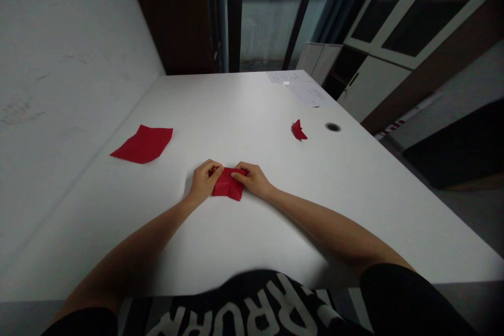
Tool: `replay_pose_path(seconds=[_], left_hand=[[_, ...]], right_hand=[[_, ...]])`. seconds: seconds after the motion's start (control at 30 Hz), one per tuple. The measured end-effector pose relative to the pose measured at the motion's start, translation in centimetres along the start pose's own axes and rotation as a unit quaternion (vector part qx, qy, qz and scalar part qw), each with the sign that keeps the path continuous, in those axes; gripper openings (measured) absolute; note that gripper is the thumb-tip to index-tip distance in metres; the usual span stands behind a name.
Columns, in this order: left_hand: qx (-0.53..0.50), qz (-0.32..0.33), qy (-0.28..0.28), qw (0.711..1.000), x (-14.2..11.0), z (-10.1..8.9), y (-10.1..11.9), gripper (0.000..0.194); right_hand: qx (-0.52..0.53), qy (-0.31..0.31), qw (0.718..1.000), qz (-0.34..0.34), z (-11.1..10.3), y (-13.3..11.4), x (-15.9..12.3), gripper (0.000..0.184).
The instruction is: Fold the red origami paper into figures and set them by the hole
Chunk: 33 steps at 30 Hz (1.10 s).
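A black short-sleeved shirt with white block lettering (255, 304) is at the near edge of the smooth white counter (236, 244). Both forearms extend from it over the counter.

The folded red paper piece with visible crease lines (227, 186) is centred between the hands. The left hand (205, 176) pinches its far left corner between thumb and curled fingers. The right hand (252, 178) grips the far right side, thumb on top; its fingertips underneath cannot be seen. The near edge is free and slightly uneven.

The step in hand appears to be shaping or creasing the paper. Hold both far corners level. Align layers before applying pressure; a skewed layer would likely set a crooked crease. Press against the hard counter, running the thumb outward from the centre. Avoid pulling the hands apart, which could tear thin paper.

Beyond, to the left, lies a flat red paper sheet (144, 144); to the right, a small, pointed, folded red paper form (298, 130), near a round dark-centred cable grommet (333, 127).
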State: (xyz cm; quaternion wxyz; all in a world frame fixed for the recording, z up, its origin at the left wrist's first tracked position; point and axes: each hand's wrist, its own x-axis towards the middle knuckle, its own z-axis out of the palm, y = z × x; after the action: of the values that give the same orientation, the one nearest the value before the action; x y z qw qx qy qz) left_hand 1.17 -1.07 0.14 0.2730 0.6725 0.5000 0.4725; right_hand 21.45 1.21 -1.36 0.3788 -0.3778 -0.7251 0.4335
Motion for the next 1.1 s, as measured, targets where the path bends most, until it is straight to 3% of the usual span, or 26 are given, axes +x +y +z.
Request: replay_pose_path(seconds=[0.13,0.47,0.67,0.87,1.1], left_hand=[[-0.049,-0.031,0.016,0.998,0.3,0.1,-1.0,0.021],[-0.168,-0.147,0.051,0.973,0.6,0.2,-2.4,0.024],[-0.246,-0.184,0.096,0.947,0.9,0.0,-3.1,0.024],[-0.238,-0.166,0.047,0.956,0.6,0.1,-2.4,0.026],[-0.155,-0.118,-0.026,0.981,0.1,0.4,-1.7,0.027]], right_hand=[[0.086,0.016,0.996,0.031,-0.2,0.8,0.4,0.033],[0.151,0.096,0.983,0.041,-0.7,1.1,0.9,0.042],[0.276,0.048,0.958,0.056,-0.5,0.9,0.8,0.046],[0.292,0.035,0.955,0.041,0.3,0.7,0.7,0.048],[0.216,0.046,0.974,0.048,0.3,0.7,0.4,0.033]])
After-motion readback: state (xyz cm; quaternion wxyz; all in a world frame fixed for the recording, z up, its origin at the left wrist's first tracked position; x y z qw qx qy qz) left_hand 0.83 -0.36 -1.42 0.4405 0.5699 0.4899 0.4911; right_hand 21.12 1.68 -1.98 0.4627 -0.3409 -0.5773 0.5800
